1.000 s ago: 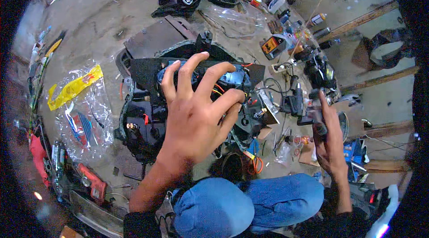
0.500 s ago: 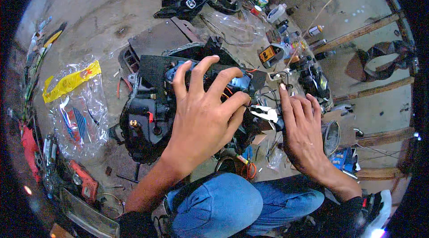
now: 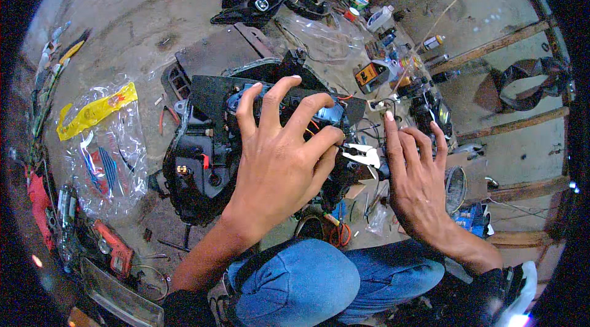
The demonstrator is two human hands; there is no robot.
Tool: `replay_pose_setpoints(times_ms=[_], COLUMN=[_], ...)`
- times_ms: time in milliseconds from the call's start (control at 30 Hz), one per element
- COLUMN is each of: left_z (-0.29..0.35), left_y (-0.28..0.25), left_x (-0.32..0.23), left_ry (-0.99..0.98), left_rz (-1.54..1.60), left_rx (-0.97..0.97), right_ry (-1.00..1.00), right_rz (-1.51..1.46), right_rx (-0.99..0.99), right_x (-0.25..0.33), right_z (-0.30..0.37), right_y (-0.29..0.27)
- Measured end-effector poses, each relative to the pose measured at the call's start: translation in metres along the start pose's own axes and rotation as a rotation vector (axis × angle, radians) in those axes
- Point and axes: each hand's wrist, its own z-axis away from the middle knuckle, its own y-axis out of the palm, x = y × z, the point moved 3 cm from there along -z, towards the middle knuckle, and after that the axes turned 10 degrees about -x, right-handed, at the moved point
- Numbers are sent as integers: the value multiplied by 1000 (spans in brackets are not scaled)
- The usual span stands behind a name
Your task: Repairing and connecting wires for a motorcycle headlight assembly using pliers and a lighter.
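In front of me lies a black plastic housing (image 3: 200, 189) with a dark flat pad (image 3: 208, 96) and blue parts showing between my fingers. My left hand (image 3: 283, 149) hovers over it, three fingers spread, index finger and thumb pinched together at the housing's right side. Whatever they pinch is hidden. Pliers with pale metal jaws (image 3: 364, 156) point left, their tips beside that pinch. The dark pliers handle runs under my right hand (image 3: 418, 173), whose thumb is hidden while its fingers stretch forward. Orange wires (image 3: 315, 124) show beside my left index finger.
Left of the housing lies a clear plastic bag (image 3: 117, 155) with a yellow band. A red power tool (image 3: 115, 248) rests at lower left. Bottles and a black-and-orange box (image 3: 371, 75) stand at right, by the wall. Black lamp units (image 3: 252, 4) sit farther back.
The outer fingers of my right hand have lifted and spread apart a little. My left hand keeps its pinch, and the pliers stay at nearly the same place.
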Motion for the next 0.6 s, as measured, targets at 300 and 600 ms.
replay_pose_setpoints(times_ms=[300,600], left_z=[-1,-3], left_y=[-3,-2], left_x=[0,-2], left_ry=[4,16], left_rz=[-14,-6], left_rx=[-3,1], right_ry=[-38,335], right_rz=[-100,-852], right_rx=[98,328], right_x=[-6,-24], right_z=[-1,-15], right_y=[2,-18])
